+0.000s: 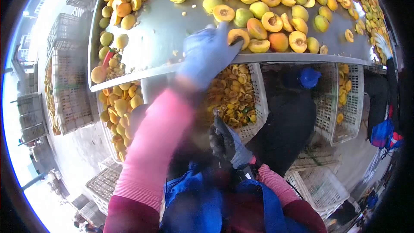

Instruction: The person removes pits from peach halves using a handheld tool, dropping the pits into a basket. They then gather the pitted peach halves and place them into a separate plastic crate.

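Blue apron (192, 207) and dark red clothing occupy the near position, below the two forearms. Left forearm, in a pink sleeve (157, 133), extends over the front rim of the metal table (161, 45). Left hand (209, 49), in a blurred light blue glove, is at the cut fruit half (238, 36) just inside the rim. Fingers are parted around the near side of this piece; whether they pinch it or only touch it cannot be told.

Right hand (228, 142), in a grey and black glove, is held below table level, near the crate of fruit scraps (261, 103). Its fingers are bent and close together. A small tip projects above them; its type, and whether the fingers pinch it, cannot be determined.

Whole and halved yellow fruit (271, 21) covers the far and right portions of the table. A second group (128, 21) lies along the left wall, with a red-handled tool (108, 59) in the near left corner. White crates (71, 90) stand at left.
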